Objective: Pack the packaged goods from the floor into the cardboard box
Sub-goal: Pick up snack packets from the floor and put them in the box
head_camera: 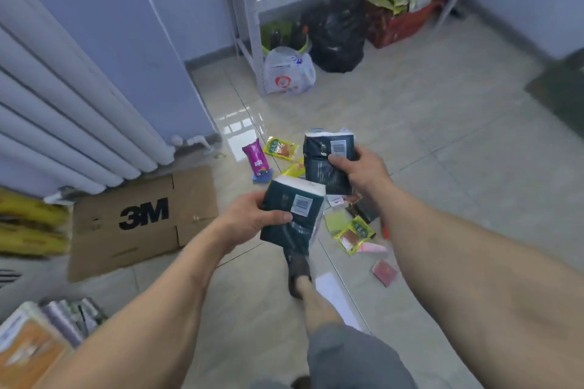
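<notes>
Both bare forearms reach forward and down from the bottom corners of the view, meeting over the tiled floor (442,136). The left hand (252,218) is turned palm-inward, its thumb laid across the front of a dark green plastic-wrapped tissue pack with a white barcode label (294,215), the fingers wrapped behind it, so the hand is clamped on that pack. The pack stands roughly upright, its white top edge tilted away from the wrist.

The right hand (360,167) sits just beyond and to the right of the left, higher in the view. It grips a second dark green tissue pack (325,164) of the same kind, thumb pressed near the barcode label and fingers closed around the pack's right edge. The two packs are near each other, the lower corner of the second close to the top of the first; whether they touch cannot be told.

Left of the left hand, well apart, a flattened brown cardboard box printed "3M" (139,224) lies on the floor beside a white ribbed radiator (63,123).

Just beyond the hands lie a purple snack packet (256,158) and a yellow sachet (280,148). Beneath the right wrist sit another yellow sachet with a green label (355,234), a pale green note pad (335,221), and nearer the body a small red packet (384,272). Under the left hand's pack a dark shoe (298,275) rests on the tiles.
</notes>
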